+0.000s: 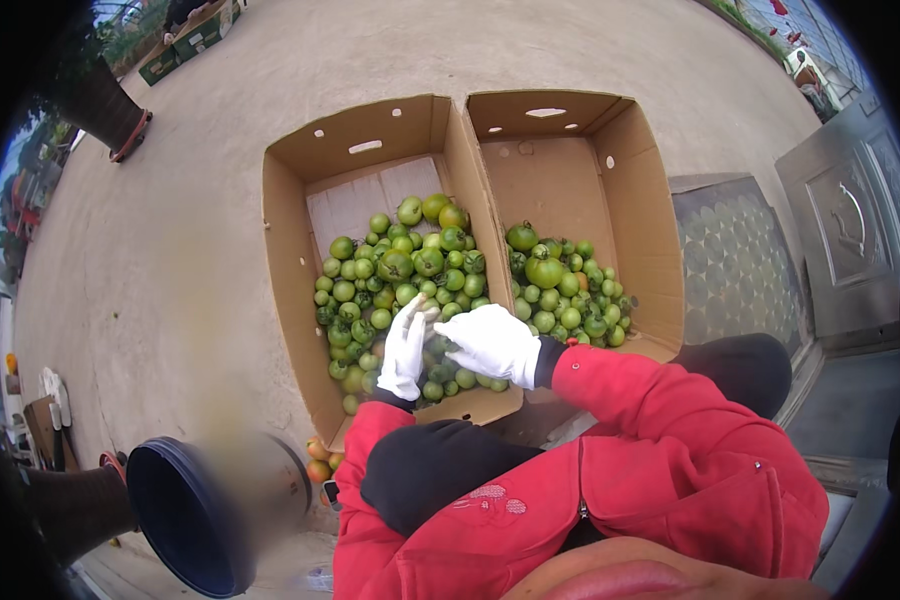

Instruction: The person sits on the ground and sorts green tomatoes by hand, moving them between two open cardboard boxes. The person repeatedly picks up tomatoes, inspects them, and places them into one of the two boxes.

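Your white-gloved left hand and white-gloved right hand, close together, work over green tomatoes in the left cardboard box; the adjoining right cardboard box holds more. A dark bucket sits to your left.

From my remote seat I can read no text, label, brand, number or sign anywhere in the head view. Between ten and eleven o'clock, pale marks on a green box are too small for me to make out. Near six o'clock, I see pale embroidery on the red jacket, but cannot tell whether its stitching includes letters.
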Demonstrator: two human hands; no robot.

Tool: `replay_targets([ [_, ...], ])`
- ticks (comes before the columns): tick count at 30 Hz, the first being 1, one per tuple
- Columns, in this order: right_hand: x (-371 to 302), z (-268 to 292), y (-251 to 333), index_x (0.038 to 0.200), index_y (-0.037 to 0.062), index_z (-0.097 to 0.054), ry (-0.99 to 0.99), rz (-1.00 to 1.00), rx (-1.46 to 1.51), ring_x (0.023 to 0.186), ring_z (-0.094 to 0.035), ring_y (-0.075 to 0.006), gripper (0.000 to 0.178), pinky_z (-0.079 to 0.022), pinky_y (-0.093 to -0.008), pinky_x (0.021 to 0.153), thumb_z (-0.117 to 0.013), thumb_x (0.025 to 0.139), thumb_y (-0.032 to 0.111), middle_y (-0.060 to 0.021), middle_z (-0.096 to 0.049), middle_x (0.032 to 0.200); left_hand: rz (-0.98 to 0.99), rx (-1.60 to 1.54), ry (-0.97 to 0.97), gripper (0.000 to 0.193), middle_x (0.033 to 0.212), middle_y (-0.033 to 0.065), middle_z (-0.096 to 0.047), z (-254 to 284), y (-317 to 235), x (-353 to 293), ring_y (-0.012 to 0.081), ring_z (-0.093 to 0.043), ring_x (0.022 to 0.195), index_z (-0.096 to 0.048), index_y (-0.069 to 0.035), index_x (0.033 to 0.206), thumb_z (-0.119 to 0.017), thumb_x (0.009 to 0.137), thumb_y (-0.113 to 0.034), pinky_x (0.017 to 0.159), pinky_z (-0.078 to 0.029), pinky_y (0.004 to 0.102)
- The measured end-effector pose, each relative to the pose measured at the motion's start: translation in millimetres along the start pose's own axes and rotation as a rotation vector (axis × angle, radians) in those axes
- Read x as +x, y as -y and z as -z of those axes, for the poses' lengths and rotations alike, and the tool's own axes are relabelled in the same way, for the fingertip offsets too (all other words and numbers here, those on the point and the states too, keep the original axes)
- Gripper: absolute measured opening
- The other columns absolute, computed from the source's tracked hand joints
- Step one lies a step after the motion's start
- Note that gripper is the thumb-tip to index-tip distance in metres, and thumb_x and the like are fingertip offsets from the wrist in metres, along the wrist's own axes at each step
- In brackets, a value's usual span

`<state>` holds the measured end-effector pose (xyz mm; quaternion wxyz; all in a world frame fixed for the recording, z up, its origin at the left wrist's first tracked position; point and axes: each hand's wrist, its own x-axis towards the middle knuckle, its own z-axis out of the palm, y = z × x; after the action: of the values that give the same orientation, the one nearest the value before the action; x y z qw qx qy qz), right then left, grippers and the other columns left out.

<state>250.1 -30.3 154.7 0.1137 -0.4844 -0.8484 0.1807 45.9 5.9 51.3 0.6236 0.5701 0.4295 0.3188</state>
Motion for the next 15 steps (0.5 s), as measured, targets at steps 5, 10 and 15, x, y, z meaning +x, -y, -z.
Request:
replay_targets([
  [5,-8,6,-1,0.123,0.0072,-0.071,-0.182,0.039,0.151,0.088,-0.073,-0.0323,0.041,-0.059,-0.0429,0.079,-0.077,0.086,0.025,-0.0116,-0.074,0.097,-0.054,1.193,-0.154,0.104,0.159,0.0308,-0.036,0,-2,-2,0.0538,-0.03,0.148,-0.031,0.001,0.161,-0.082,0.083,-0.046,0.125,-0.023,0.0579],
  [10,-23,24,-8,0.13,0.0044,-0.069,-0.448,0.047,0.347,0.094,-0.074,-0.0362,0.053,-0.059,-0.0427,0.084,-0.084,0.08,0.016,-0.0165,-0.076,0.106,0.109,1.354,-0.061,0.111,0.164,0.0343,-0.027,-19,9,-12,0.055,-0.018,0.154,-0.023,0.003,0.162,-0.079,0.084,-0.053,0.127,-0.018,0.059],
  [15,-38,37,-47,0.131,0.0032,-0.067,-0.719,-0.173,0.3,0.105,-0.072,-0.0336,0.053,-0.058,-0.0403,0.093,-0.084,0.083,0.013,-0.0189,-0.074,0.116,0.173,1.243,-0.002,0.106,0.161,0.0361,-0.03,-29,6,-15,0.0533,-0.026,0.151,-0.027,0.001,0.162,-0.079,0.085,-0.051,0.12,-0.033,0.0563],
])
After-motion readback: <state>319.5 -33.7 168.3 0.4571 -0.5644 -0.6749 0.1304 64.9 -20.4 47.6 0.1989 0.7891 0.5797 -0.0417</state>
